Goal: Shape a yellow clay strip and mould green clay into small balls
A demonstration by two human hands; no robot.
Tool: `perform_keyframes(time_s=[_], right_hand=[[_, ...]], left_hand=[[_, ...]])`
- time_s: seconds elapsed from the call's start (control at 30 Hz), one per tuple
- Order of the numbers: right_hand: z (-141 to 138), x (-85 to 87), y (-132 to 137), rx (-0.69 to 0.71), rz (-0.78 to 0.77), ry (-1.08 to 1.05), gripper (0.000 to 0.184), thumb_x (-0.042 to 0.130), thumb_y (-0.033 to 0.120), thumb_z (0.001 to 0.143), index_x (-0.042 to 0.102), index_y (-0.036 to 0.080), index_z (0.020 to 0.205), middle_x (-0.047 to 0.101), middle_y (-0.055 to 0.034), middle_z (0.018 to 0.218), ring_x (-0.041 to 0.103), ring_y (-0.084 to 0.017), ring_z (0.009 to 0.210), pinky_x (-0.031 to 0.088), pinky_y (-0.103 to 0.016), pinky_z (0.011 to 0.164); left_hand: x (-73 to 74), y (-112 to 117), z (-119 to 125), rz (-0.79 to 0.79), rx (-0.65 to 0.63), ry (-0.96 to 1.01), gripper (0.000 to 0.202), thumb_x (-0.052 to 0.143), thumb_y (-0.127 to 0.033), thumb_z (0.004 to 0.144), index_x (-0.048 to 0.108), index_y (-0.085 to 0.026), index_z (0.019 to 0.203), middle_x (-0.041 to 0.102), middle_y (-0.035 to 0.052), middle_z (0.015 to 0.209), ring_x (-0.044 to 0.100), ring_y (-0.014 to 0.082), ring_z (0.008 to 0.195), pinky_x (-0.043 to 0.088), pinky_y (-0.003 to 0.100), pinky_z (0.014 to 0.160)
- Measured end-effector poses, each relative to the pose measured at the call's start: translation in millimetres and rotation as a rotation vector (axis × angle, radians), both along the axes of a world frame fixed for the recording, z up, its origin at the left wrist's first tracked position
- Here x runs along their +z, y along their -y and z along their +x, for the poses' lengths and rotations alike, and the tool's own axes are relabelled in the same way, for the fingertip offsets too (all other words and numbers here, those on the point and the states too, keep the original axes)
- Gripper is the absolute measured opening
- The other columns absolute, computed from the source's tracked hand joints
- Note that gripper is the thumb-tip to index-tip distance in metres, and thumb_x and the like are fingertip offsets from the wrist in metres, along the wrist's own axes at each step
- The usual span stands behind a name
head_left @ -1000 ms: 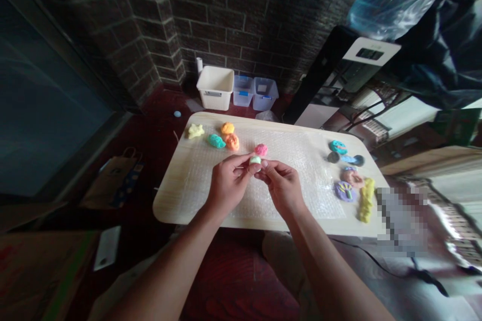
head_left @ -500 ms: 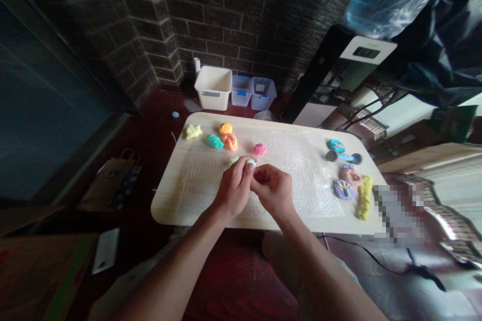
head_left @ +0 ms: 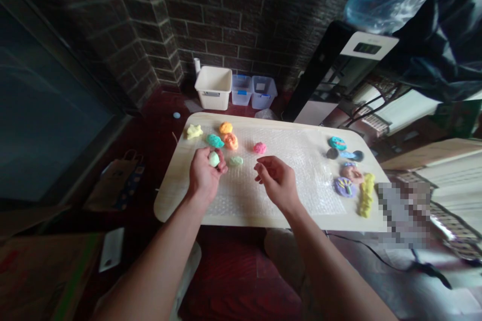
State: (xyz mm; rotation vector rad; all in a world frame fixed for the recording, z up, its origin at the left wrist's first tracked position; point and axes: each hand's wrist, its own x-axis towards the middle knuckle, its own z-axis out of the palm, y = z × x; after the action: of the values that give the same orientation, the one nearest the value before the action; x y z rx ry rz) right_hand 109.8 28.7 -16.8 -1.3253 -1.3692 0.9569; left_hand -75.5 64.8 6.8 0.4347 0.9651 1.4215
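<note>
My left hand point(head_left: 205, 173) is closed round a small pale green clay ball point(head_left: 214, 159) over the left part of the low wooden table point(head_left: 173, 195). Another pale green clay piece point(head_left: 236, 161) lies on the bubble wrap sheet point(head_left: 301, 170) just right of that hand. My right hand point(head_left: 274, 178) hovers over the middle of the sheet, fingers loosely curled and apart, holding nothing. A pink clay lump point(head_left: 259, 148) sits just beyond it.
Yellow, teal and orange clay shapes point(head_left: 222, 138) lie at the table's far left. More clay figures point(head_left: 350, 170) sit along its right side. A white bin point(head_left: 214, 88) and two clear boxes point(head_left: 254, 91) stand by the brick wall. A paper bag point(head_left: 116, 178) lies on the floor at left.
My hands have come apart. The left one moved left with a pale green ball; the right one let go and opened. A second pale green piece now lies on the bubble wrap.
</note>
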Motion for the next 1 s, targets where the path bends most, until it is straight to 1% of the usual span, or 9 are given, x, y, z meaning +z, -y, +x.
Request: perform_keyframes(time_s=[0.13, 0.23, 0.3, 0.37, 0.43, 0.53, 0.7, 0.83, 1.0], right_hand=[[0.7, -1.5, -1.4, -0.006, -0.013, -0.025, 0.034, 0.067, 0.052, 0.095, 0.068, 0.018, 0.099, 0.075, -0.0066, 0.083, 0.072, -0.017, 0.060, 0.057, -0.029, 0.056], [-1.4, 0.3, 0.2, 0.014, -0.024, -0.013, 0.033, 0.068, 0.052, 0.095, 0.069, 0.018, 0.097, 0.075, -0.0062, 0.082, 0.073, -0.017, 0.061, 0.058, -0.029, 0.057], [-2.2, 1.2, 1.0, 0.024, -0.026, -0.002, 0.032, 0.068, 0.051, 0.095, 0.070, 0.019, 0.095, 0.075, -0.0059, 0.082, 0.073, -0.017, 0.062, 0.059, -0.029, 0.058], [-2.4, 1.2, 1.1, 0.034, -0.027, 0.009, 0.031, 0.067, 0.049, 0.095, 0.070, 0.019, 0.095, 0.075, -0.0058, 0.081, 0.073, -0.017, 0.062, 0.059, -0.029, 0.058], [-2.1, 0.6, 0.9, 0.047, -0.030, 0.023, 0.030, 0.065, 0.048, 0.096, 0.070, 0.018, 0.093, 0.075, -0.0060, 0.081, 0.073, -0.017, 0.062, 0.059, -0.028, 0.057], [-1.7, -0.5, 0.9, 0.067, -0.035, 0.050, 0.030, 0.065, 0.046, 0.097, 0.070, 0.017, 0.091, 0.075, -0.0061, 0.077, 0.073, -0.017, 0.061, 0.059, -0.029, 0.057], [-1.3, -1.9, 1.4, 0.073, -0.041, 0.085, 0.030, 0.064, 0.045, 0.097, 0.071, 0.017, 0.090, 0.076, -0.0061, 0.075, 0.074, -0.018, 0.061, 0.059, -0.029, 0.057], [-1.7, -3.2, 0.5, 0.076, -0.041, 0.105, 0.030, 0.064, 0.046, 0.097, 0.071, 0.017, 0.090, 0.076, -0.0062, 0.075, 0.074, -0.018, 0.062, 0.059, -0.029, 0.058], [-2.8, -2.6, -0.5, 0.078, -0.041, 0.129, 0.030, 0.064, 0.045, 0.097, 0.071, 0.018, 0.088, 0.077, -0.0064, 0.074, 0.074, -0.019, 0.060, 0.057, -0.029, 0.057]], left_hand=[[12.3, 9.9, 4.2, -0.066, -0.006, 0.035, 0.044, 0.053, -0.039, 0.093, 0.037, -0.022, 0.056, 0.031, -0.0077, 0.046, 0.023, 0.0062, 0.035, 0.018, 0.020, 0.034], [17.2, 13.1, 9.1, -0.088, 0.010, 0.024, 0.049, 0.054, -0.037, 0.093, 0.030, -0.023, 0.053, 0.024, -0.0091, 0.042, 0.018, 0.0063, 0.033, 0.015, 0.020, 0.033], [16.3, 12.3, 10.5, -0.080, -0.003, 0.029, 0.050, 0.055, -0.038, 0.093, 0.029, -0.024, 0.052, 0.023, -0.0095, 0.042, 0.019, 0.0065, 0.033, 0.020, 0.020, 0.032], [12.2, 10.5, 11.0, -0.045, -0.008, 0.013, 0.050, 0.059, -0.037, 0.091, 0.033, -0.023, 0.051, 0.028, -0.0087, 0.043, 0.030, 0.0071, 0.035, 0.032, 0.019, 0.037], [6.7, 8.9, 10.9, -0.001, 0.011, -0.053, 0.049, 0.067, -0.037, 0.088, 0.039, -0.021, 0.051, 0.042, -0.0059, 0.047, 0.047, 0.0087, 0.043, 0.043, 0.020, 0.045], [1.4, 7.5, 9.9, -0.016, 0.024, -0.144, 0.046, 0.077, -0.042, 0.083, 0.049, -0.020, 0.054, 0.057, -0.0021, 0.054, 0.055, 0.0103, 0.047, 0.045, 0.021, 0.045], [9.3, 8.0, 5.3, -0.071, -0.032, -0.018, 0.060, 0.062, -0.047, 0.095, 0.037, -0.021, 0.048, 0.034, -0.0067, 0.040, 0.026, 0.0048, 0.031, 0.015, 0.019, 0.032], [18.0, 9.3, 4.0, -0.075, -0.107, 0.078, 0.061, 0.053, -0.043, 0.097, 0.030, -0.022, 0.045, 0.024, -0.0074, 0.040, 0.021, 0.0048, 0.031, 0.013, 0.021, 0.033], [19.2, 9.4, 5.0, -0.107, -0.085, 0.087, 0.051, 0.057, -0.028, 0.091, 0.027, -0.022, 0.049, 0.021, -0.0090, 0.041, 0.018, 0.0050, 0.031, 0.013, 0.020, 0.034]])
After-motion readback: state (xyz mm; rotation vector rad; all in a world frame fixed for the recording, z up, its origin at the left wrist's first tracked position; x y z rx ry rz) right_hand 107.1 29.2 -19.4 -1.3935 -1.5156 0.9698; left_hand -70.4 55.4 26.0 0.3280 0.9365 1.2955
